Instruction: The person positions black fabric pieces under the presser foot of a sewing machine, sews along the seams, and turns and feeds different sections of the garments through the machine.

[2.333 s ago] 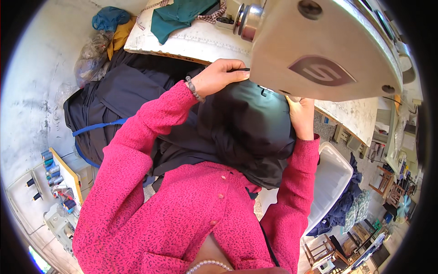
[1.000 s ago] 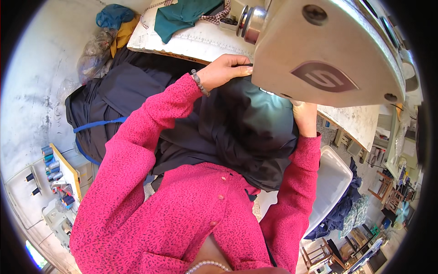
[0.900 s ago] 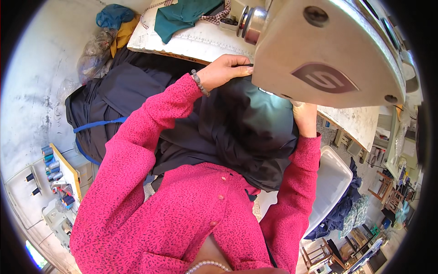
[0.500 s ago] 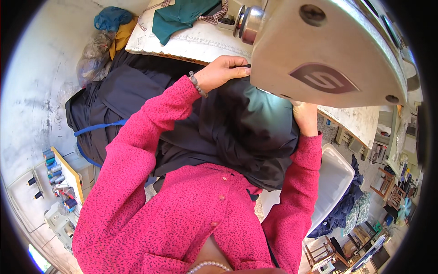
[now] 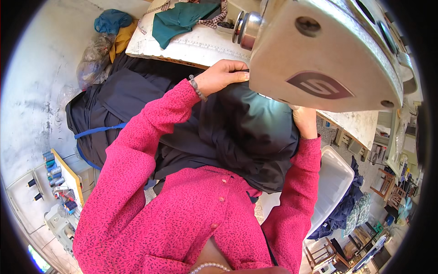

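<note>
A large piece of black cloth [image 5: 255,123] spreads over my lap and up under the head of a sewing machine [image 5: 328,55]. My left hand [image 5: 223,76] pinches the cloth's far edge between thumb and fingers, just left of the machine head. On the other side my right hand [image 5: 305,121] is closed at the cloth's right edge, its fingertips partly hidden behind the machine head. A light shines on the cloth under the machine, whose needle is out of sight.
A white worktable [image 5: 191,45] carries a green cloth piece [image 5: 180,23]. More dark fabric [image 5: 127,91] with a blue strip is heaped at left, near thread spools [image 5: 54,171]. A white plastic bin [image 5: 335,176] stands at my right, beside dark blue cloth [image 5: 340,214].
The whole view has shifted slightly, so the machine and table appear a little lower. Both hands keep their grip on the black cloth, in nearly the same places.
</note>
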`<state>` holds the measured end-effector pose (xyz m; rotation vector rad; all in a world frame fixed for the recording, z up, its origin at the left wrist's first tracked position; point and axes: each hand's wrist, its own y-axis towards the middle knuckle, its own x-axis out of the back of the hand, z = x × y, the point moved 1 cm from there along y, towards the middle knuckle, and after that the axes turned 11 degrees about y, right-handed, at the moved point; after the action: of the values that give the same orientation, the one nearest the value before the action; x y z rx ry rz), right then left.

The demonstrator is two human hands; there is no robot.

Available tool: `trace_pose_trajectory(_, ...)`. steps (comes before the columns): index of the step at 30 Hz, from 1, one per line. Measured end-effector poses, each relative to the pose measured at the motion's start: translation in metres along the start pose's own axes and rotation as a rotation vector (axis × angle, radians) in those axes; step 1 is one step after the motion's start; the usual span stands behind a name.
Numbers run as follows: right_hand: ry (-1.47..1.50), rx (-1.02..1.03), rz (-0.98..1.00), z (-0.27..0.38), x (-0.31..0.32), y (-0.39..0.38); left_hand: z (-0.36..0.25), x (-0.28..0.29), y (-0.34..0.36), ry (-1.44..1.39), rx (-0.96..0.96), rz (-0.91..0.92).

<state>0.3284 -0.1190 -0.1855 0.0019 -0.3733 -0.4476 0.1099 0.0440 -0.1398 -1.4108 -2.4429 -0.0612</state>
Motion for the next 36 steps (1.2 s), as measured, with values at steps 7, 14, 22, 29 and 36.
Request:
trace_pose_trajectory(7,0.279,-0.097,0.104,0.002,0.010,-0.001,0.016,-0.003,0.007,0.026,-0.085,-0.028)
trace_pose_trajectory(14,0.527,-0.368,0.124,-0.009,0.031,-0.013,0.022,-0.010,0.006,-0.128,-0.057,-0.044)
trace_pose_trajectory(22,0.603,-0.223,0.055,0.047,-0.014,-0.009,0.035,0.008,-0.024,-0.765,0.297,-0.098)
trace_pose_trajectory(29,0.336,-0.075,-0.091,0.042,-0.020,-0.003,0.014,0.002,-0.017,-0.348,0.195,0.094)
trace_pose_trajectory(36,0.277,-0.056,-0.024,0.016,-0.012,-0.003,0.004,-0.002,-0.011,-0.395,0.188,0.005)
